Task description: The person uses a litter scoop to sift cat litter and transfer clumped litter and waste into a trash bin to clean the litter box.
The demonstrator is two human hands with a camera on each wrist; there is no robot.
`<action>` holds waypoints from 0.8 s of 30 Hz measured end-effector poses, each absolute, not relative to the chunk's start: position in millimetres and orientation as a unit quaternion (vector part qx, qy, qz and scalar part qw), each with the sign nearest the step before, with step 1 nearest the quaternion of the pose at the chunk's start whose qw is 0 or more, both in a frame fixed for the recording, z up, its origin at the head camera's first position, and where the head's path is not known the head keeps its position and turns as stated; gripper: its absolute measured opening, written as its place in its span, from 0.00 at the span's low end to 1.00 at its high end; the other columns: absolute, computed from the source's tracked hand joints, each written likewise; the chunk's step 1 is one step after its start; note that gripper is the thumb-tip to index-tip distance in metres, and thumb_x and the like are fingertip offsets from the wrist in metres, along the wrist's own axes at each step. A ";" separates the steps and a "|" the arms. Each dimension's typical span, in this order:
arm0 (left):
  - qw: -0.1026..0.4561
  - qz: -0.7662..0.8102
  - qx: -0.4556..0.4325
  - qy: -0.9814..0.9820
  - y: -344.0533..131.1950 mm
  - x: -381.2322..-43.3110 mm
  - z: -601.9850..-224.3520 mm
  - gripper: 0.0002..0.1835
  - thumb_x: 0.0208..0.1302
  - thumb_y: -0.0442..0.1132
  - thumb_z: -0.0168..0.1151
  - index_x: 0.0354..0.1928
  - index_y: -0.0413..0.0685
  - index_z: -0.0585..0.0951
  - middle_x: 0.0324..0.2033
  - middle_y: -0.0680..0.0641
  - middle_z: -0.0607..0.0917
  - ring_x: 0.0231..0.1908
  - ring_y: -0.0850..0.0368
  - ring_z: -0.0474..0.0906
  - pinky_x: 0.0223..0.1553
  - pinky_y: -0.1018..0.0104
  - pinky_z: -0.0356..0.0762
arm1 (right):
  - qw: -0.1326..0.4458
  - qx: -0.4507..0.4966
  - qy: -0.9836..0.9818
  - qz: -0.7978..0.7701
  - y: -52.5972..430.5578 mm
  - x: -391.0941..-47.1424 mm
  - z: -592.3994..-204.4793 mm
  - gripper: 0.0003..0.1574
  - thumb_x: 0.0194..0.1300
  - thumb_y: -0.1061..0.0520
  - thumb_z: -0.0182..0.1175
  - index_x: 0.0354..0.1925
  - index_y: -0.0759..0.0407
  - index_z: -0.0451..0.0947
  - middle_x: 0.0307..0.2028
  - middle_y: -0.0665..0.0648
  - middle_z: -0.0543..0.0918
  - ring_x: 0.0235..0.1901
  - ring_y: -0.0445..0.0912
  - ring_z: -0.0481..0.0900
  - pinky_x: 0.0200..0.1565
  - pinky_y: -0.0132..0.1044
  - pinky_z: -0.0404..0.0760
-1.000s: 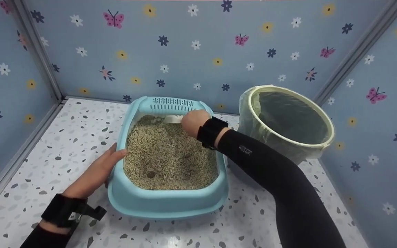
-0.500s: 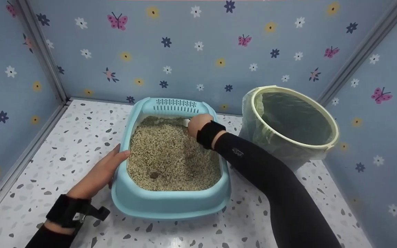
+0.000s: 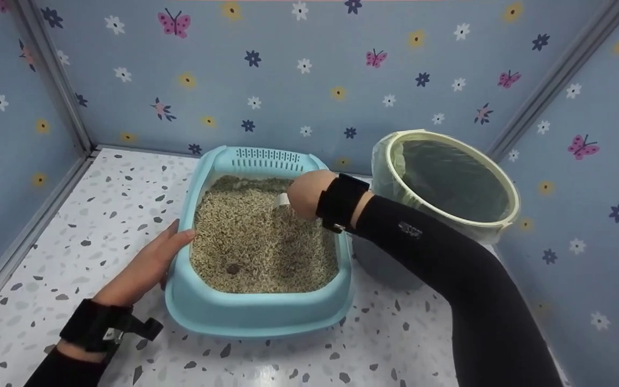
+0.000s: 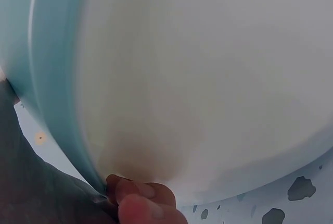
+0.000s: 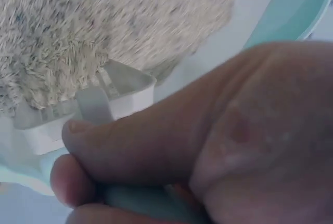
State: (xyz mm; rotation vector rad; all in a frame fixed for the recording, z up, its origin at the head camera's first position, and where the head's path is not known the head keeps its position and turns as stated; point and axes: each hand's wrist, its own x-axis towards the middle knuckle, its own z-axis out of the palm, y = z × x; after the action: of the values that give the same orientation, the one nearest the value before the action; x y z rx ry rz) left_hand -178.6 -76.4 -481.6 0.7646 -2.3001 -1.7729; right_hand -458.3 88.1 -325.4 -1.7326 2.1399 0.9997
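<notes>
A light blue litter box filled with grainy tan litter stands on the floor. A small dark clump lies at the front left of the litter. My left hand grips the box's left rim, thumb on top; in the left wrist view its fingers curl beneath the rim against the pale inner wall. Near the back right of the box, my right hand holds a litter scoop by its blue handle. The right wrist view shows the white scoop head partly in the litter; its front is hidden.
A bin lined with a translucent yellowish bag under a cream ring stands right of the box, beneath my right forearm. Flower-patterned panels enclose the back and both sides. The floor is white with grey specks.
My right hand has shifted the scoop slightly right and toward the front of the box from the back of the litter. The left hand keeps its place on the rim.
</notes>
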 end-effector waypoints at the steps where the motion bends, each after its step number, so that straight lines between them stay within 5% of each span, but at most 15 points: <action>1: 0.069 -0.590 0.255 -0.763 -76.7 -178.2 -481.5 0.47 0.85 0.73 0.45 0.92 0.66 0.40 0.31 0.41 0.82 0.24 0.50 0.76 0.22 0.60 0.76 | 0.103 -0.590 0.722 0.345 90.5 -452.4 -323.8 0.28 0.83 0.59 0.57 0.24 0.50 0.58 0.24 0.49 0.54 0.25 0.44 0.51 0.32 0.41 0.55; 12: 0.063 -0.584 0.256 -0.767 -77.2 -177.8 -478.5 0.50 0.84 0.74 0.45 0.92 0.61 0.38 0.36 0.39 0.83 0.25 0.51 0.75 0.23 0.61 0.75 | 0.094 -0.614 0.703 0.347 110.1 -417.7 -297.0 0.25 0.68 0.66 0.53 0.22 0.47 0.55 0.23 0.47 0.54 0.24 0.43 0.50 0.26 0.39 0.52; 19: 0.068 -0.590 0.257 -0.762 -75.5 -178.4 -480.4 0.48 0.84 0.74 0.45 0.92 0.66 0.40 0.30 0.42 0.81 0.23 0.52 0.74 0.21 0.62 0.74 | 0.091 -0.593 0.702 0.384 100.1 -418.1 -309.9 0.27 0.79 0.59 0.53 0.22 0.48 0.56 0.23 0.48 0.53 0.24 0.43 0.49 0.29 0.39 0.52; 24: 0.073 -0.592 0.250 -0.762 -74.7 -178.7 -480.2 0.47 0.84 0.73 0.46 0.92 0.65 0.41 0.29 0.42 0.82 0.22 0.52 0.74 0.20 0.62 0.74 | 0.122 -0.611 0.676 0.394 98.5 -411.0 -312.8 0.26 0.75 0.64 0.52 0.21 0.48 0.55 0.22 0.48 0.51 0.24 0.43 0.46 0.30 0.40 0.51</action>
State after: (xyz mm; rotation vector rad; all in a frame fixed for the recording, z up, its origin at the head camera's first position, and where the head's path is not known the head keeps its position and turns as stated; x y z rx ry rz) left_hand -178.7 -74.7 -480.2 0.7517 -2.2894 -1.7792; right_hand -411.0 98.5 -312.8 -1.7842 1.9721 1.1499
